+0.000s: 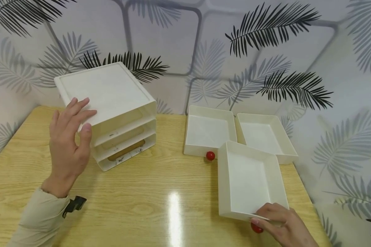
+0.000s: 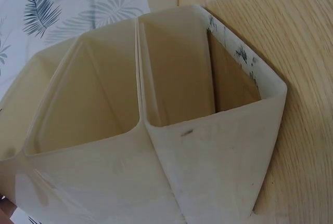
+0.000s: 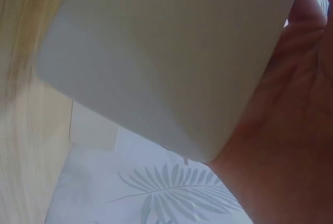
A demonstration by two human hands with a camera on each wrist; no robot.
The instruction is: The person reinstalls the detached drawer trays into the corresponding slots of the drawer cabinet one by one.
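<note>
A white drawer cabinet (image 1: pixel 105 92) with three vacant slots stands at the left of the table. My left hand (image 1: pixel 69 140) rests on its top near the left front corner, fingers fairly straight, thumb at the front edge. In the left wrist view the open slots of the cabinet frame (image 2: pixel 208 151) face up, and dark marks dot the bottom slot's lip. At the lower right, my right hand (image 1: pixel 284 221) grips a white drawer (image 1: pixel 250 178) by its front wall, beside a red knob (image 1: pixel 257 227). The right wrist view is mostly filled by the drawer's underside (image 3: pixel 156 57).
Two more white drawers lie at the back right, one drawer (image 1: pixel 208 130) with a red knob (image 1: pixel 210 155) and another drawer (image 1: pixel 262 133) by the right edge. The held drawer overlaps both in the head view. Leaf-patterned cloth (image 1: pixel 173 44) hangs behind the wooden table (image 1: pixel 136 206).
</note>
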